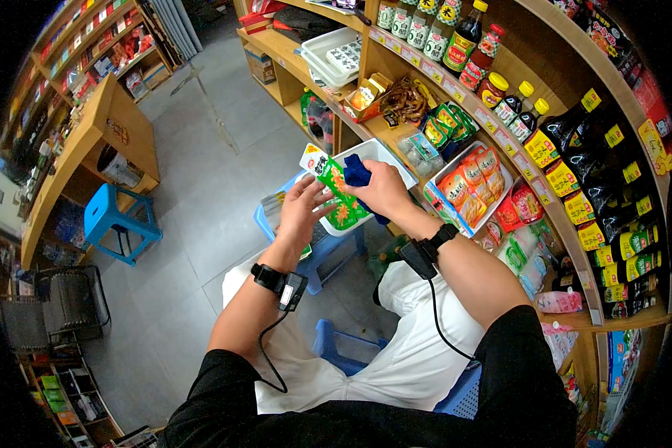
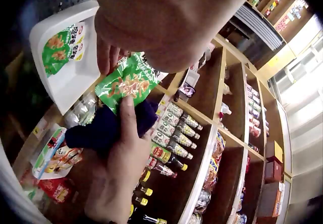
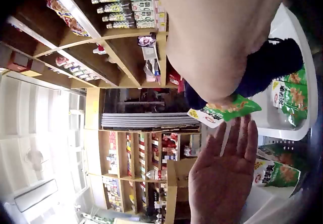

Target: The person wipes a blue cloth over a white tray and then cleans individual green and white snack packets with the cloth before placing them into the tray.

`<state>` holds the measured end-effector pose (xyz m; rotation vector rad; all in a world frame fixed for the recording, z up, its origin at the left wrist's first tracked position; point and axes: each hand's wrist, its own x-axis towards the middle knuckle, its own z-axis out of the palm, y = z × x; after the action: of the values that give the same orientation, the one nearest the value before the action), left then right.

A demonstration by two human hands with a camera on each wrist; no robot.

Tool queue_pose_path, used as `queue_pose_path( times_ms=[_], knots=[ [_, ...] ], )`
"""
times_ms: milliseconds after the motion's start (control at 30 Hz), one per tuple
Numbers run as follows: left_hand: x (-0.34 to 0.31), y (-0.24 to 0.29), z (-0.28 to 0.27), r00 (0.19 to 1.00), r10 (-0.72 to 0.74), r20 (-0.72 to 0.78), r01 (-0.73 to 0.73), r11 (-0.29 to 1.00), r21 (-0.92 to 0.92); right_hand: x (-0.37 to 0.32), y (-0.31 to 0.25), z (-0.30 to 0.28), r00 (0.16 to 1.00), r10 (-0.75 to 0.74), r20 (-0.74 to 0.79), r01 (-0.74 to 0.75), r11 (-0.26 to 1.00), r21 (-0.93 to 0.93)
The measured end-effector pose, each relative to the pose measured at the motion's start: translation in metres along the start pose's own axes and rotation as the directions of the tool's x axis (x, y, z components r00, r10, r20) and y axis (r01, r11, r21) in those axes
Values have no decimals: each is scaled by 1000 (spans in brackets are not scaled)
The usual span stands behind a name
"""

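So on the head cam, the right hand is gripping a bunched dark blue cloth, and a green packet is sitting between both hands over a white tray, maybe so nothing's falling far. The left hand is holding its fingers loosely straight, not grabbing anything. Shelf bottles are crowding the right side.

Left wrist cam: the right thumb is pressing the packet's face, I'm guessing to pin it against the cloth. The left hand is blocking its white end. More packets are lying in the tray.

Right wrist cam: the left fingertips seem to be touching the packet's edge, likely just propping it. The right hand is hiding some cloth. Another packet is lying beside the tray.
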<state>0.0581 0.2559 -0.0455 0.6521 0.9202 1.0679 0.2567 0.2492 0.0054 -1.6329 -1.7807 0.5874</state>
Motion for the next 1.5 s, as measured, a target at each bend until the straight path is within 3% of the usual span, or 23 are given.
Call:
queue_pose_path(
  times_ms=[67, 133, 267, 333, 567, 700, 767, 833, 933, 1067, 1100, 1300, 1500],
  knots=[
    [-3, 0, 3, 999, -2, 46, 3, 1000, -15, 0, 1, 3, 1000, 2, -8, -3, 999, -35],
    [-7, 0, 6, 989, 31, 142, -18, 996, -93, 0, 5, 10, 989, -148, -26, 144, 982, -121],
    [-4, -3, 6, 994, 31, 105, -17, 992, -125, -3, -3, 9, 963, -257, 79, 263, 962, -80],
    [-2, -1, 2, 979, 32, 199, -3, 990, -142, -4, -7, 10, 955, -288, 76, 293, 953, -70],
    [2, -6, -5, 980, 31, 197, -10, 994, -105, -5, -7, 12, 943, -319, 93, 317, 948, 43],
    [4, -4, -2, 989, 75, 124, -65, 995, -80, -4, -2, 12, 925, -363, 116, 360, 932, 42],
    [1, -3, -3, 987, 100, 122, -96, 995, -40, -6, 1, 14, 859, -505, 83, 501, 863, 67],
    [1, -3, -2, 988, 115, 101, -112, 993, -37, -6, 1, 13, 860, -481, 172, 481, 876, 39],
    [-7, 2, 6, 988, 132, 84, -125, 989, -79, -7, -1, 9, 851, -500, 159, 495, 866, 72],
    [2, -3, -2, 978, 145, 150, -142, 989, -28, -3, 7, 13, 907, -416, 60, 418, 908, -31],
    [1, -4, -2, 978, 126, 168, -131, 991, 21, -2, 7, 13, 919, -395, -9, 394, 918, -35],
    [-17, -3, 8, 970, 42, 238, -80, 985, 151, -2, 8, 12, 944, -329, -34, 328, 944, -31],
    [-20, -3, 16, 974, -52, 221, -4, 969, 246, -7, -6, 15, 932, -355, 72, 351, 934, 63]
  ],
)
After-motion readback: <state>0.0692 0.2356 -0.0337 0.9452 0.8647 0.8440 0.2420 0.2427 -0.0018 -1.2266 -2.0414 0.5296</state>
